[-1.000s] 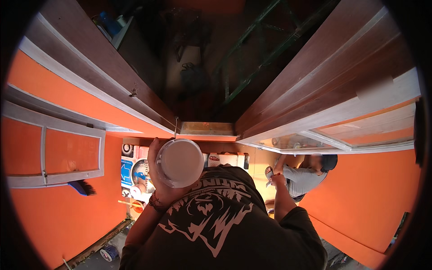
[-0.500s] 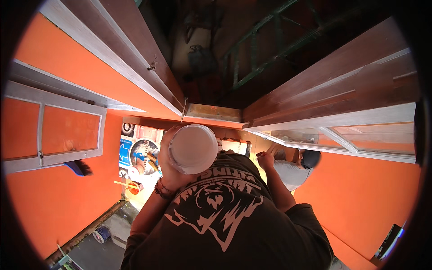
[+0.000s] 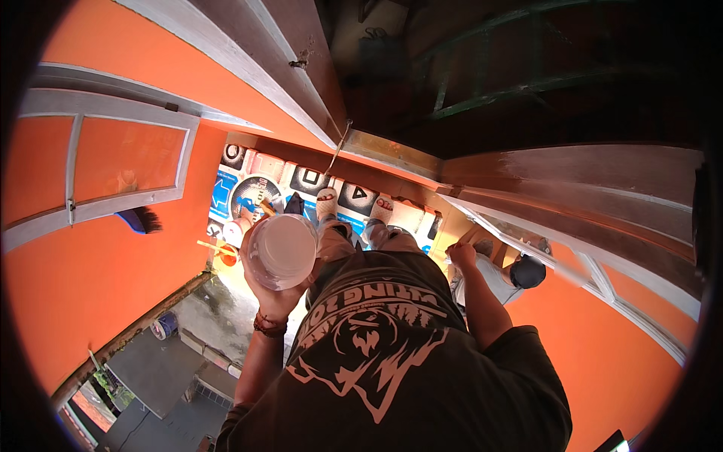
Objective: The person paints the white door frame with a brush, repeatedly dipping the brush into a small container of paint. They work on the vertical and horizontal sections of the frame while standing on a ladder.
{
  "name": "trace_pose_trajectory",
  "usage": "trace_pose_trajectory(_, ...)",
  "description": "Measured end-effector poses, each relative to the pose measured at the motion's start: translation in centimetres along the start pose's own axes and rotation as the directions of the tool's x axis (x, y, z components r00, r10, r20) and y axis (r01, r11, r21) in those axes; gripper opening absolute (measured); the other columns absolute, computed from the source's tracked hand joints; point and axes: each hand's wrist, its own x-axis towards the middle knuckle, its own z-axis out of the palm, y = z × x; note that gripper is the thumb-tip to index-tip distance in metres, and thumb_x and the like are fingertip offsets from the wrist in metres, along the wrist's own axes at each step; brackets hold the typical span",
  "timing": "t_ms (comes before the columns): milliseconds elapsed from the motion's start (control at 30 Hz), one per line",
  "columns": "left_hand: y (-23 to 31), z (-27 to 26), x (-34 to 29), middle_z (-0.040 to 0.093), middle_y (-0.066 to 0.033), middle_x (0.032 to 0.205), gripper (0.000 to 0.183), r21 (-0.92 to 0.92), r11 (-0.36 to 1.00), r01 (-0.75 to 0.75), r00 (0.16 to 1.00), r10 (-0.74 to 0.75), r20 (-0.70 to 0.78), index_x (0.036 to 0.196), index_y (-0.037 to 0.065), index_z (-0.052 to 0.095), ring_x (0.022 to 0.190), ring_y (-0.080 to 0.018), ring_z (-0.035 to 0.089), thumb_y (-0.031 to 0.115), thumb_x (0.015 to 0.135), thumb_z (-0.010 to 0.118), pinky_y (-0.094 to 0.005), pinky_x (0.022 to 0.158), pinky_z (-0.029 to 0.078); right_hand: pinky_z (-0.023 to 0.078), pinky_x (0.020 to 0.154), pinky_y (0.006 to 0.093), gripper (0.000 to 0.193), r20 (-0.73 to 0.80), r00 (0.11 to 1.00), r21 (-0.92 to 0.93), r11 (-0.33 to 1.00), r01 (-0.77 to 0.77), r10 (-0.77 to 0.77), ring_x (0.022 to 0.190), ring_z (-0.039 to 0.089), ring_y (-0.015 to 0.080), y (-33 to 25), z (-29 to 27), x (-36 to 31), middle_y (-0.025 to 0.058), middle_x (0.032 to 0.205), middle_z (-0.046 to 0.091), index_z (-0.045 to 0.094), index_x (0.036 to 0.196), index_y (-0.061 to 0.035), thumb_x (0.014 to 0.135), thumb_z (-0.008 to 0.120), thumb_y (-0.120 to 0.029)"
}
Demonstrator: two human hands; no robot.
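Observation:
A round, clear plastic container (image 3: 282, 251), whitish inside, is held up in front of my dark printed shirt. My left hand (image 3: 273, 300) grips it from the lower left, its fingers partly hidden behind the container. Off to the right, my right hand (image 3: 462, 256) is closed, beside a crouching person in a dark cap; whatever it may hold is too small to make out. Above both hands runs the sill (image 3: 392, 153) of an open window, with a thin metal hook (image 3: 338, 149) hanging at its left end.
Glazed shutters stand at left (image 3: 128, 154) and right (image 3: 595, 275) against orange walls. A blue-backed brush (image 3: 140, 220) sticks out under the left shutter. My sandalled feet rest on a patterned printed sheet (image 3: 260, 169). An orange paint pot (image 3: 227, 255) stands left. A ladder (image 3: 527, 87) shows in the dark room.
My view has turned, so the window and wall sit differently and my feet now show. The container has shifted left and down with my left hand. My right hand remains closed.

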Motion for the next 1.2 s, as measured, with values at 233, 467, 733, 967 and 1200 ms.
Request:
trace_pose_trajectory(233, 0.3, 0.8, -1.2, 0.049, -0.0156, 0.138, 0.106, -0.164, 0.983, 0.081, 0.996, -0.087, -0.025, 0.144, 0.002, 0.031, 0.128, -0.0262, 0.051, 0.017, 0.062, 0.097, -0.0411, 0.106, 0.046, 0.057, 0.079, 0.0431, 0.019, 0.047, 0.910, -0.241, 0.879, 0.410, -0.412, 0.093, 0.070, 0.0287, -6.2, 0.5, 4.2, 0.0110, 0.095, 0.072, 0.076, 0.087, -0.0128, 0.083, 0.066, -0.029)
trace_pose_trajectory(467, 1.4, 1.8, -0.4, 0.051, -0.0158, 0.137, 0.110, -0.221, 0.973, 0.063, 0.998, -0.059, 0.023, 0.144, 0.001, 0.031, 0.127, -0.0269, 0.053, 0.023, 0.059, 0.098, -0.0438, 0.108, 0.044, 0.057, 0.080, 0.0397, 0.017, 0.043, 0.867, -0.263, 0.832, 0.489, -0.496, 0.091, 0.071, 0.0249, -6.1, -0.5, 4.4, 0.0070, 0.091, 0.073, 0.075, 0.088, -0.0120, 0.084, 0.065, -0.026)
trace_pose_trajectory(733, 2.3, 2.9, 1.8, 0.052, -0.0154, 0.133, 0.114, -0.214, 0.976, -0.049, 0.997, 0.060, 0.046, 0.149, 0.003, 0.026, 0.123, -0.0277, 0.055, 0.020, 0.061, 0.097, -0.0435, 0.105, 0.046, 0.055, 0.070, 0.0353, 0.008, -0.113, 0.966, -0.128, 0.967, 0.218, -0.233, 0.076, 0.071, 0.0221, 4.2, 1.6, 4.2, 0.0097, 0.080, 0.074, 0.076, 0.081, -0.0074, 0.076, 0.077, -0.014)
trace_pose_trajectory(967, 3.1, 3.8, 3.0, 0.052, -0.0168, 0.137, 0.111, -0.245, 0.968, -0.061, 0.991, 0.088, 0.104, 0.149, 0.003, 0.026, 0.123, -0.0274, 0.057, 0.017, 0.063, 0.096, -0.0416, 0.103, 0.049, 0.056, 0.076, 0.0396, 0.018, -0.084, 0.992, 0.264, 0.962, -0.073, 0.099, 0.081, 0.073, 0.0297, 6.3, 1.7, -0.5, 0.0159, 0.081, 0.074, 0.080, 0.082, -0.0104, 0.071, 0.074, -0.023)
trace_pose_trajectory(1200, 3.5, 4.1, 4.0, 0.061, -0.0146, 0.126, 0.098, -0.168, 0.981, -0.101, 0.984, 0.123, 0.126, 0.140, 0.000, 0.043, 0.114, -0.0252, 0.062, 0.020, 0.061, 0.097, -0.0397, 0.098, 0.051, 0.056, 0.076, 0.0395, 0.017, -0.149, 0.984, 0.270, 0.961, -0.058, 0.101, 0.081, 0.072, 0.0294, 5.1, 1.9, 0.0, 0.0128, 0.082, 0.075, 0.079, 0.077, -0.0094, 0.075, 0.072, -0.025)
